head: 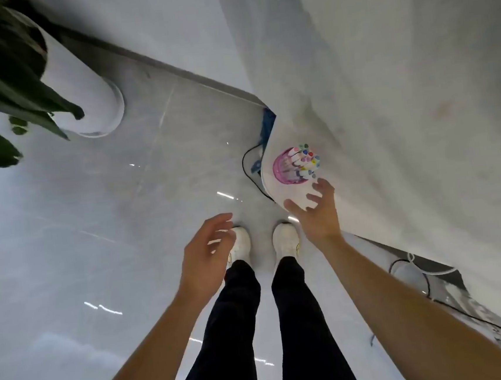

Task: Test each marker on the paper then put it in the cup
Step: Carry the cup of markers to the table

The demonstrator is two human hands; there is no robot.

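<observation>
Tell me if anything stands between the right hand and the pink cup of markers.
Nothing visible does. The right hand, open with fingers spread, is just short of the pink cup at the corner of the white table; only bare tabletop lies between them. The markers stand bunched in the cup.

White table (386, 91) — a pink cup (281, 170) of markers (304, 159) stands near its rounded corner.
</observation>
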